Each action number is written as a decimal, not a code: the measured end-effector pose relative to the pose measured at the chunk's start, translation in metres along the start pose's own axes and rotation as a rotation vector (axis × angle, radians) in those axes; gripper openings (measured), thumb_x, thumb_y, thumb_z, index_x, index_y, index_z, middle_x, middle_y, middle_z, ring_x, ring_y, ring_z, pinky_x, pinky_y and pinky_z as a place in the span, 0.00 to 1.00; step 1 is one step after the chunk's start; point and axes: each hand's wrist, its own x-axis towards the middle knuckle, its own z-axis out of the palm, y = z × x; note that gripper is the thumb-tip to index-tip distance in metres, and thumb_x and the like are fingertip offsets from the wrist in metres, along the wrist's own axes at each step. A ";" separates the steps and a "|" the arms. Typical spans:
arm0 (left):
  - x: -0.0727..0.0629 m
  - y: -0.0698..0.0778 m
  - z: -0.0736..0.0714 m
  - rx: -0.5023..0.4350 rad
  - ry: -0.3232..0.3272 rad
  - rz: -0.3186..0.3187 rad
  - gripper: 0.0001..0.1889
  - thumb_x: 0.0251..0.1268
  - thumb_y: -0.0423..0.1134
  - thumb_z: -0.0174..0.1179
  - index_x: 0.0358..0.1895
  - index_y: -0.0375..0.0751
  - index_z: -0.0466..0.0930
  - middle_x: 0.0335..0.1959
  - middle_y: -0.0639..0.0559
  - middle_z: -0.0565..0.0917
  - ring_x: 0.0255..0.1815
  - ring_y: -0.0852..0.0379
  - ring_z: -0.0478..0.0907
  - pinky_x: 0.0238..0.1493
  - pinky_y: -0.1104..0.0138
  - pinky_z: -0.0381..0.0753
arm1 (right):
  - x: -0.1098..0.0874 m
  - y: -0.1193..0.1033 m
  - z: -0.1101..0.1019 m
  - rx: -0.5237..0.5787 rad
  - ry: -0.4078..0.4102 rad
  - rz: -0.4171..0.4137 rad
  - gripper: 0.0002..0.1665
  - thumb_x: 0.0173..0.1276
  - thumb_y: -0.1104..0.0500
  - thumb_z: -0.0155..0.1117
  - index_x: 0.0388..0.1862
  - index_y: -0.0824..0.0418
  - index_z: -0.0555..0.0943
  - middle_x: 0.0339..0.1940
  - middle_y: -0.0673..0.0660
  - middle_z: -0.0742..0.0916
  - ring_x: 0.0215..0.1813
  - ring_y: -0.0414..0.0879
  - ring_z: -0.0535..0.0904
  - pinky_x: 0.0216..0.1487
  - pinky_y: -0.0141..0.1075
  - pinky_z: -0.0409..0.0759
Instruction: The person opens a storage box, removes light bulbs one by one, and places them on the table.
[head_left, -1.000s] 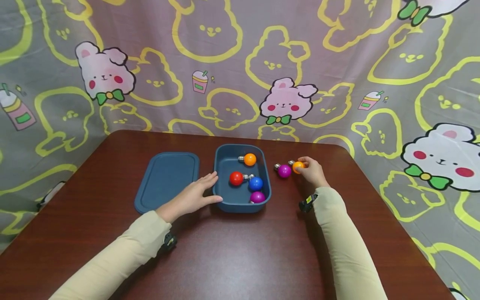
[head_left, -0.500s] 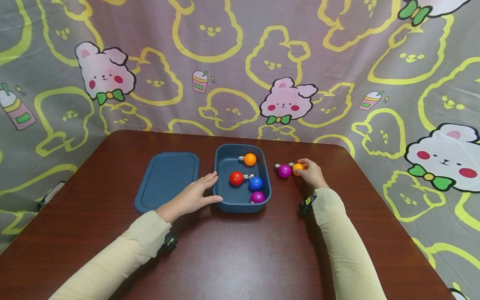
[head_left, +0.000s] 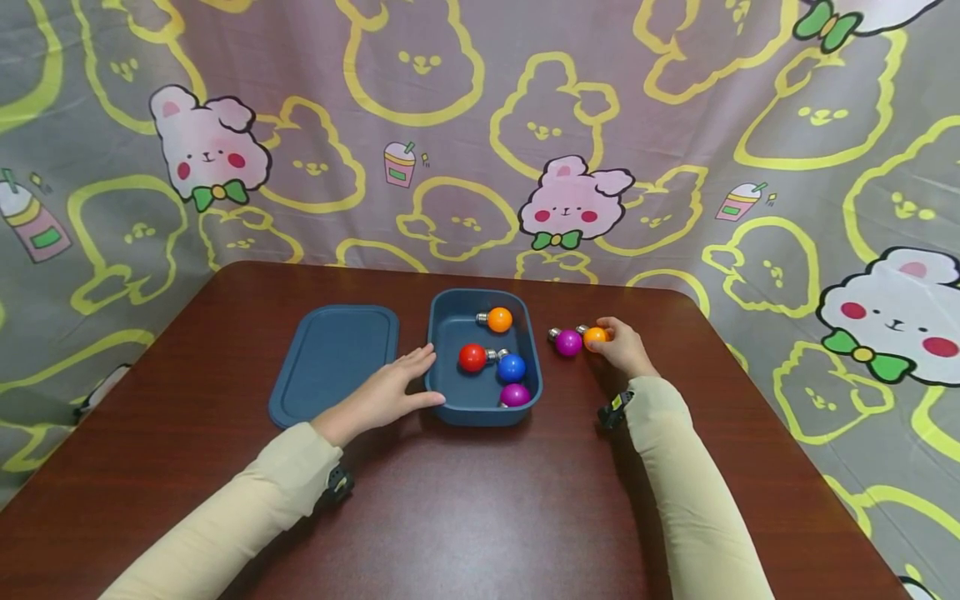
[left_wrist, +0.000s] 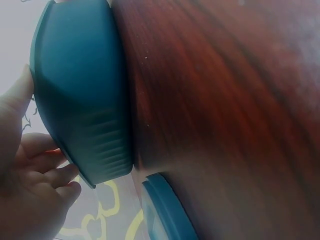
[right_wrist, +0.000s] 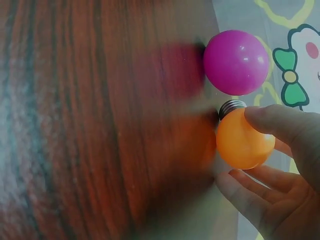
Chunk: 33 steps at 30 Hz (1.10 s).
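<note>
My right hand [head_left: 628, 349] holds an orange light bulb [right_wrist: 245, 140] between thumb and fingers, low at the table top; the bulb's silver screw base points away. Right beside it lies a purple bulb [head_left: 568, 342]. With fingers extended, my left hand [head_left: 381, 395] touches the left rim of a blue rectangular box [head_left: 480, 416], as the left wrist view also shows. Inside the box are another orange bulb [head_left: 500, 319], a red bulb [head_left: 472, 357], a blue bulb [head_left: 512, 367] and a second purple bulb [head_left: 515, 394].
A flat blue lid [head_left: 339, 360] lies on the brown wooden table [head_left: 480, 508], left of the box and partly behind the left hand. Close behind the table's far edge hangs a patterned curtain [head_left: 465, 125].
The right hand and its orange bulb have shifted very slightly, the bulb sitting a touch lower in the head view. My left hand stays on the box rim; the other bulbs lie unchanged.
</note>
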 end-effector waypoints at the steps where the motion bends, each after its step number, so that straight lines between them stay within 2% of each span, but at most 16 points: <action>1: 0.000 0.000 0.000 0.001 0.000 -0.001 0.41 0.58 0.53 0.61 0.69 0.33 0.56 0.71 0.43 0.54 0.70 0.44 0.49 0.63 0.48 0.53 | 0.000 0.000 0.000 -0.002 -0.002 0.001 0.29 0.62 0.63 0.63 0.60 0.72 0.67 0.50 0.73 0.76 0.49 0.63 0.70 0.54 0.49 0.67; 10: 0.000 0.000 -0.001 0.003 -0.010 -0.007 0.44 0.56 0.59 0.59 0.69 0.34 0.56 0.71 0.44 0.53 0.70 0.46 0.49 0.64 0.49 0.53 | -0.001 -0.001 0.001 -0.019 -0.005 -0.021 0.30 0.61 0.63 0.64 0.59 0.73 0.67 0.50 0.74 0.76 0.49 0.63 0.71 0.54 0.49 0.67; 22: 0.000 0.001 0.000 0.003 -0.003 0.006 0.41 0.58 0.53 0.61 0.69 0.33 0.56 0.71 0.43 0.54 0.70 0.44 0.49 0.63 0.48 0.53 | -0.001 -0.001 0.001 -0.012 -0.014 -0.008 0.31 0.61 0.62 0.65 0.60 0.72 0.66 0.51 0.74 0.75 0.49 0.63 0.71 0.54 0.49 0.68; 33: 0.000 0.001 -0.001 0.002 -0.006 -0.001 0.41 0.58 0.52 0.61 0.69 0.33 0.56 0.71 0.43 0.53 0.70 0.46 0.48 0.64 0.49 0.53 | -0.003 0.001 -0.001 -0.011 -0.019 -0.014 0.32 0.61 0.61 0.65 0.60 0.73 0.66 0.51 0.74 0.75 0.51 0.63 0.71 0.55 0.50 0.67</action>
